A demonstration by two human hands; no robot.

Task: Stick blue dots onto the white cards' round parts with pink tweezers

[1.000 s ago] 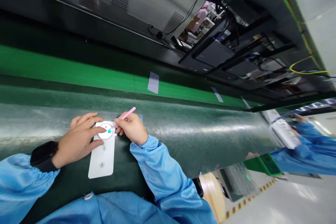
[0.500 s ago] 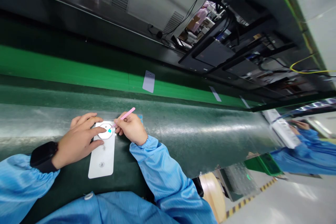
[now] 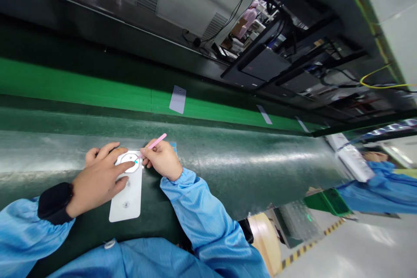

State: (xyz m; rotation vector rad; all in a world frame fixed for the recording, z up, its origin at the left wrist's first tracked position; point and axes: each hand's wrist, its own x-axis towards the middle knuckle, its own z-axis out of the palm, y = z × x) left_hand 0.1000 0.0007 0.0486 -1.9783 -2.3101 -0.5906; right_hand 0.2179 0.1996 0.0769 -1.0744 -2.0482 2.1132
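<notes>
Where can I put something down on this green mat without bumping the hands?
The long stretch of shiny green mat right of the right hand has the most room. A smaller patch lies between the white card and the right sleeve. It's crowded at the white disc, where the left hand and pink stick meet.

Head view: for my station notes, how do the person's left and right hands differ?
The left hand spreads its fingers over a round white part on a white card, while the right hand pinches a pink stick. The left wrist wears a black watch; the right shows none. Both emerge from blue smock sleeves.
</notes>
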